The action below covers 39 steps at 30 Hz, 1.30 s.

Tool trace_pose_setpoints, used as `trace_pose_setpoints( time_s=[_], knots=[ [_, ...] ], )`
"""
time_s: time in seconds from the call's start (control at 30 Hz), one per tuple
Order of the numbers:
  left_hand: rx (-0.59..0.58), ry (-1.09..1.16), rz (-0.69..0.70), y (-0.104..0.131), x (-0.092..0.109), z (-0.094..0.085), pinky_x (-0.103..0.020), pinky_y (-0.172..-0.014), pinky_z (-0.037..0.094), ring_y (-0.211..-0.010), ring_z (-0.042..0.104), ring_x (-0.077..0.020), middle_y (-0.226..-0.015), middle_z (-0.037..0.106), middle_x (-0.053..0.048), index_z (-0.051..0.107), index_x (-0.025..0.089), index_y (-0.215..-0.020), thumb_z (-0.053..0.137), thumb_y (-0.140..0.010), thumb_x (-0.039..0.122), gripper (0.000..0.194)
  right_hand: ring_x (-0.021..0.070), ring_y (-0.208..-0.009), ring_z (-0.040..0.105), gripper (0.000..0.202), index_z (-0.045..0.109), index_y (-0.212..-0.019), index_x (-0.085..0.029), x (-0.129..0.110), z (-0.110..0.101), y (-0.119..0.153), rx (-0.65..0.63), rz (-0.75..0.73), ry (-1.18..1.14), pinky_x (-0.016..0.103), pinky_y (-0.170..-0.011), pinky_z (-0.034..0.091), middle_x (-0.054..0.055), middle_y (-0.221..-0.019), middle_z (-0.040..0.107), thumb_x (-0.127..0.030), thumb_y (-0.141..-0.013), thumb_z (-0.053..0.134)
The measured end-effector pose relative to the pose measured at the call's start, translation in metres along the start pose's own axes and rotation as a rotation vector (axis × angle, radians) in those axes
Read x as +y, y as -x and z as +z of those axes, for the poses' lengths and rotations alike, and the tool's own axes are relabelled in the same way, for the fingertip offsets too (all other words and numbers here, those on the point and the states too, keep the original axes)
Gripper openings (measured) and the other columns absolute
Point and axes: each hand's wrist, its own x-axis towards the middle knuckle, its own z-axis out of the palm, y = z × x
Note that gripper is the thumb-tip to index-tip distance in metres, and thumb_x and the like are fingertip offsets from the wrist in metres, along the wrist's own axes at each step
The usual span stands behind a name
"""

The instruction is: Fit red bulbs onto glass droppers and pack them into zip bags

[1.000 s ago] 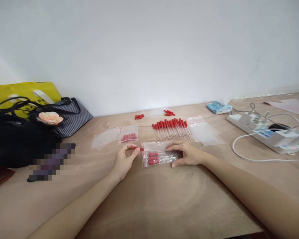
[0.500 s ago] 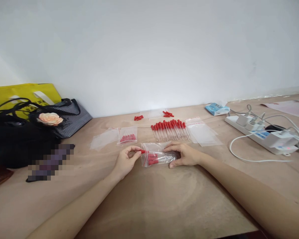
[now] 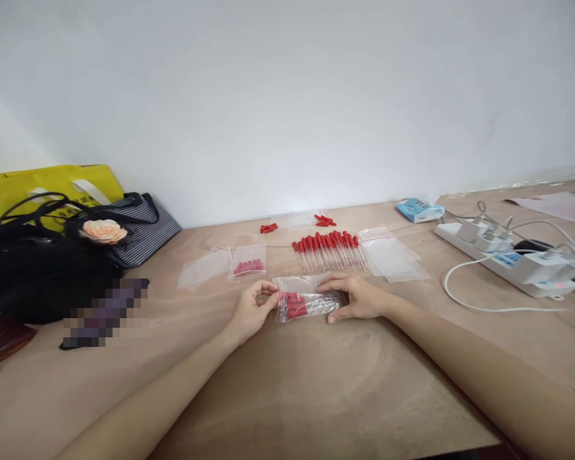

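A clear zip bag (image 3: 316,306) with a red line along its mouth lies on its side on the table, the mouth facing left. Inside are several droppers (image 3: 296,306) with red rubber bulbs, bulbs toward the mouth. My left hand (image 3: 255,310) is closed at the mouth, thumb and fingers pinched at the bulb end of the uppermost dropper; the contact is partly hidden. At the bag's right end, my right hand (image 3: 357,299) grips it between thumb and fingers. Behind it lies a row of loose droppers (image 3: 328,249). A filled zip bag (image 3: 247,262) rests behind my left hand.
Empty zip bags lie in a right stack (image 3: 395,255) and a left stack (image 3: 199,268). Loose red bulbs (image 3: 269,228) and thin clear tubes (image 3: 301,222) sit near the wall. A power strip (image 3: 503,262) with cables, a tissue pack (image 3: 419,209) and a striped bag (image 3: 144,230) stand around.
My left hand has moved slightly right to the bag's mouth, and the dropper it held has slid further into the bag. My right hand has stayed on the bag.
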Motion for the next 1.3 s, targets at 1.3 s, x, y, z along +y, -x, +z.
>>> trace_pose_setpoints(
  time_s=[1.3],
  knots=[
    [0.013, -0.625, -0.081, -0.19, 0.007, 0.045, -0.038, -0.077, 0.047, -0.093, 0.055, -0.0193, -0.11, 0.052, -0.008, 0.049, 0.015, -0.111, 0.049, -0.085, 0.028, 0.029, 0.022, -0.099, 0.051, 0.061, 0.059, -0.107, -0.021, -0.001, -0.005, -0.001, 0.023, -0.011, 0.143, 0.037, -0.089, 0.038, 0.007, -0.109, 0.055, -0.056, -0.057, 0.066]
  ],
)
